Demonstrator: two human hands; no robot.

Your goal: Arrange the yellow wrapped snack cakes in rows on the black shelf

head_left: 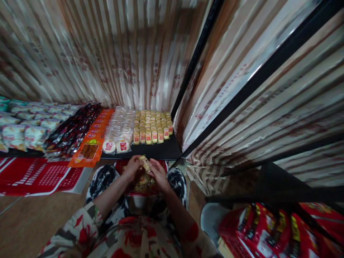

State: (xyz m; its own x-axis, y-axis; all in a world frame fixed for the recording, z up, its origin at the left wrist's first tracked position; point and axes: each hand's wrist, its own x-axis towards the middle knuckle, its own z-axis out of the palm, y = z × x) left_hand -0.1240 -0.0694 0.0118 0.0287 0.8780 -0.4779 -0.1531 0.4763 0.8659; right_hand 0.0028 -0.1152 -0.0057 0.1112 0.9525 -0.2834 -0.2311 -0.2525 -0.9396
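My left hand [134, 167] and my right hand [159, 172] meet over a red container [118, 165] between my knees. Both are closed on a small yellow wrapped snack [145, 163], held between the fingertips. More yellow wrapped snacks [143, 186] lie in the container below. In front of my hands, rows of yellow wrapped snacks with red labels [152, 130] stand on a black shelf [163, 153]. Left of them are round, pale wrapped snacks [118, 134] in clear packaging.
An orange packet [92, 141], dark shiny packets [77, 129] and white packets [34, 129] continue leftward along the shelf. Black posts [193, 64] and striped sheeting [120, 53] rise behind. A red printed sheet [48, 175] lies at left; red bags [279, 229] sit at lower right.
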